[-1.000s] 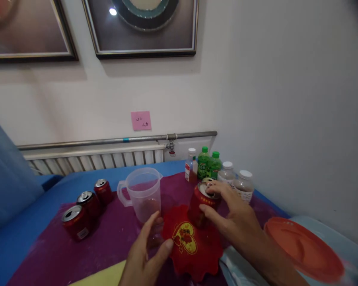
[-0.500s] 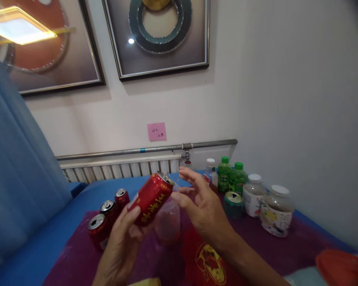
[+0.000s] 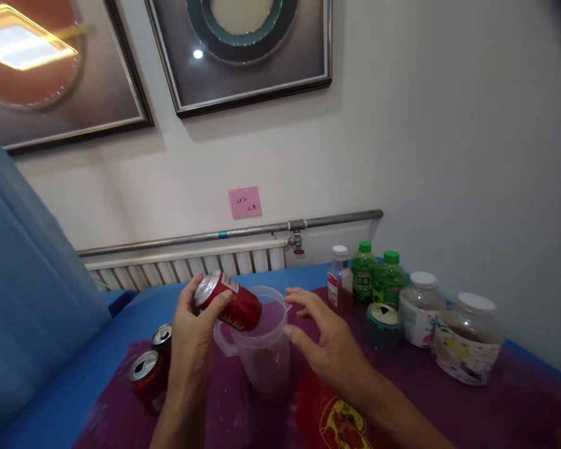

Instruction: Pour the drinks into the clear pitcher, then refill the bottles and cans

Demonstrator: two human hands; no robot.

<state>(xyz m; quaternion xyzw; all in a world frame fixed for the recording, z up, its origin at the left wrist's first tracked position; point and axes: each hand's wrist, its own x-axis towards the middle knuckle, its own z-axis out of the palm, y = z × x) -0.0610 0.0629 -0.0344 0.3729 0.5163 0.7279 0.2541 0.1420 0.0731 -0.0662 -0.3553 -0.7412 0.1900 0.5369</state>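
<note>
The red drinks can (image 3: 236,308) has swung over since half a second ago: held then with its top raised to the right, it now tips the other way, base up at the left and top end angled down into the mouth of the clear plastic pitcher (image 3: 267,362). A second ago it stood on the scalloped red mat (image 3: 311,408) under the right hand. Now the left hand (image 3: 194,327) alone has it, the grip wrapped around the can's body near the base, thumb across the near side. The right hand (image 3: 330,343) has come away from the can's top and is unclasped, fingers spread beside the pitcher's rim; whether it touches the rim I cannot tell. The opening faces away, and no stream shows, but this tilt looks like pouring, with the pitcher as receiver. The pitcher stands upright on the purple cloth (image 3: 229,405), between two upright red cans (image 3: 147,383) at left and the teal can (image 3: 383,327) at right.
</note>
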